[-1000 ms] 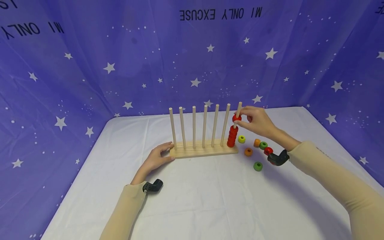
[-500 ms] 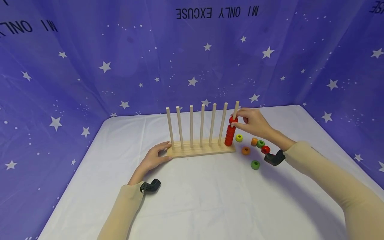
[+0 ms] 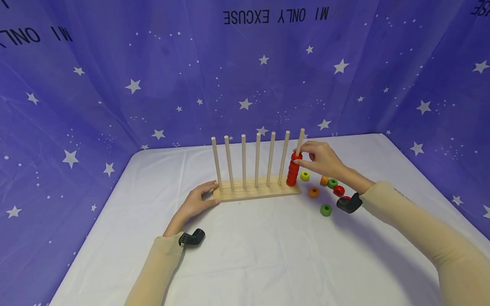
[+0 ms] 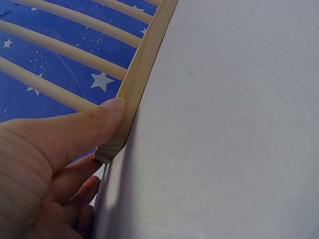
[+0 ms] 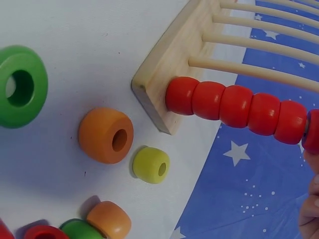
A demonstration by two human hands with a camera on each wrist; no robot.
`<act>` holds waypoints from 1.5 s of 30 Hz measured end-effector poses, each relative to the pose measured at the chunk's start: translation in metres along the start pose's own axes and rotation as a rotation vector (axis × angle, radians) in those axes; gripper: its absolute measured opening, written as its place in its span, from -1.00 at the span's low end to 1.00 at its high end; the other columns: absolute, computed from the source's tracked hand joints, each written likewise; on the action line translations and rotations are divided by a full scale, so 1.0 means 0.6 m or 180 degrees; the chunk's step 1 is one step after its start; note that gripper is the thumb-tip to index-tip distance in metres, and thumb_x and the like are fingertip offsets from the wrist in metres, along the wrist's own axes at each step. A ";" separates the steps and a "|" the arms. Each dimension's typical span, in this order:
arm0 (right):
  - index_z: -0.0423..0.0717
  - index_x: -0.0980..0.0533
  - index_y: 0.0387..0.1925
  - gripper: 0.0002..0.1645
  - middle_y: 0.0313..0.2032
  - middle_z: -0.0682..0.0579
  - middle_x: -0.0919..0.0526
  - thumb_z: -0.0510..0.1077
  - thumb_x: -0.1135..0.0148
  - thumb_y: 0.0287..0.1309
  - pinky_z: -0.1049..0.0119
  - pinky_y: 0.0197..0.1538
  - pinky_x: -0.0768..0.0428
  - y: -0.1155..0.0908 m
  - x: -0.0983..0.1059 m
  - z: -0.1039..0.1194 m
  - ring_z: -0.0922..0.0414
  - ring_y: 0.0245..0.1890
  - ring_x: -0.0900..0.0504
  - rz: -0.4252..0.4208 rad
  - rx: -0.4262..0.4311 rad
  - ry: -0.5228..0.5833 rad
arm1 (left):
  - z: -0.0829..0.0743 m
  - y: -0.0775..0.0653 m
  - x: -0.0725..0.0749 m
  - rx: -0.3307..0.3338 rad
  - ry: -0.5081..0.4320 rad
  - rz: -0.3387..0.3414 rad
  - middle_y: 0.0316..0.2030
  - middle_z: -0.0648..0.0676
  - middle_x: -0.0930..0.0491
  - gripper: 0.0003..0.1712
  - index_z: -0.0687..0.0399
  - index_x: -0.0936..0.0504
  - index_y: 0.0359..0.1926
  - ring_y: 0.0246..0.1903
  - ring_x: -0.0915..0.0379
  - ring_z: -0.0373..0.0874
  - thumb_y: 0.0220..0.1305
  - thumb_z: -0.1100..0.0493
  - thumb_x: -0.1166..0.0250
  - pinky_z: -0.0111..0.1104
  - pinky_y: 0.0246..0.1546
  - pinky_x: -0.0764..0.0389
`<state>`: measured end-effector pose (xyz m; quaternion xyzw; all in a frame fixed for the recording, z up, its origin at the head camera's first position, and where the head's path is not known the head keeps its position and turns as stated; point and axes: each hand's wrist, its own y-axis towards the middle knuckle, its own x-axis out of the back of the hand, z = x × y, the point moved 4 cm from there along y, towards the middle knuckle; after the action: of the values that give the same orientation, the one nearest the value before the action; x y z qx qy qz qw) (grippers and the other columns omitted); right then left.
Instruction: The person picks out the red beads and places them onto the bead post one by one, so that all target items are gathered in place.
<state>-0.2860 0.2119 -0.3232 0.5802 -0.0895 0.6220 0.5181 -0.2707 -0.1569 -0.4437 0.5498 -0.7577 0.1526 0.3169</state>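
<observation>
A wooden peg rack (image 3: pixel 257 194) with a row of upright pegs stands on the table. Its left end is held by my left hand (image 3: pixel 198 200), thumb on the front edge and fingers around the far side; the left wrist view shows the thumb (image 4: pixel 102 119) against the wood. Several red beads (image 5: pixel 235 106) are stacked on the rightmost peg. With thumb and fingertips, my right hand (image 3: pixel 323 160) pinches the topmost red bead (image 3: pixel 296 157), which is threaded on that peg. A small gap shows beneath this bead in the right wrist view.
To the right of the rack lie loose beads: a yellow bead (image 3: pixel 305 176), orange beads (image 3: pixel 314 192), green beads (image 3: pixel 326 210) and red beads (image 3: pixel 338 191), some of them under the right wrist. A purple star-patterned curtain (image 3: pixel 214 76) hangs behind the white-covered table (image 3: pixel 245 255).
The pinched red bead has slid down the rightmost peg toward the stack, with my right hand lowering alongside it. My left hand has kept its hold on the rack's end.
</observation>
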 end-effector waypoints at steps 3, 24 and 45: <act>-0.06 -0.65 -0.30 -0.79 -0.41 0.03 -0.67 -0.11 -0.41 -0.03 0.49 -0.60 -0.23 -0.003 -0.002 0.000 0.29 -0.65 -0.23 0.0017 -0.0045 -0.0007 | 0.001 0.000 -0.002 0.0011 -0.0009 0.0010 0.32 0.25 -0.30 -0.36 0.22 -0.45 0.20 0.35 -0.14 0.23 0.06 0.20 -0.37 0.05 0.38 -0.18; -0.11 -0.65 -0.26 -0.75 -0.38 -0.02 -0.68 -0.10 -0.39 -0.02 0.48 -0.59 -0.27 -0.012 -0.004 -0.005 0.23 -0.63 -0.27 0.0061 -0.0171 0.0005 | -0.002 0.003 -0.005 0.0019 -0.0011 0.0032 0.32 0.24 -0.30 -0.36 0.22 -0.45 0.21 0.36 -0.13 0.22 0.06 0.19 -0.37 0.02 0.38 -0.19; -0.13 -0.64 -0.17 -0.68 -0.31 -0.02 -0.70 -0.18 -0.39 -0.05 0.49 -0.56 -0.29 -0.057 0.015 -0.042 0.25 -0.60 -0.28 0.0225 -0.0364 -0.0152 | -0.003 0.000 -0.001 0.0008 0.0011 -0.0006 0.31 0.26 -0.32 -0.36 0.24 -0.45 0.19 0.35 -0.15 0.24 0.05 0.19 -0.38 0.04 0.37 -0.19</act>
<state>-0.2746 0.2499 -0.3406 0.5608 -0.1577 0.6197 0.5259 -0.2698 -0.1556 -0.4428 0.5506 -0.7564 0.1541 0.3176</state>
